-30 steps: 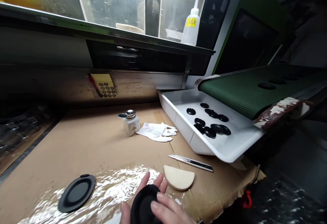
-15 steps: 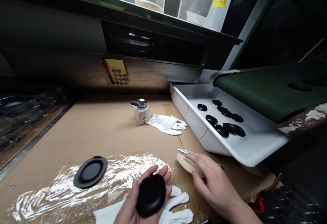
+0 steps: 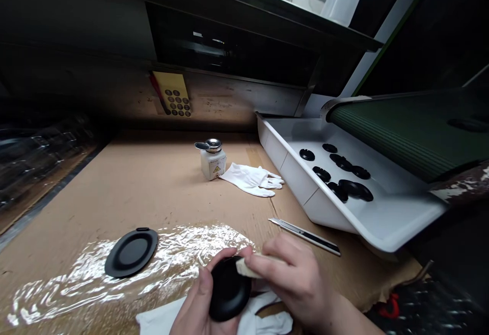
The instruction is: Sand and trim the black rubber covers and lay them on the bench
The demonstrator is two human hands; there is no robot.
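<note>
My left hand is closed around a black oval plastic part, held low at the bottom centre. My right hand grips a beige half-round pad and presses its edge against the top of that part. A white glove lies under both hands. A second black oval part rests flat on a crinkled clear plastic sheet to the left.
A utility knife lies right of my hands. A white tray holds several black parts below a green conveyor belt. A small dispenser bottle and white gloves sit further back on the cardboard-covered bench.
My right hand picked the beige pad up off the cardboard and brought it left onto the black part in my left hand. The camera tilted further down.
</note>
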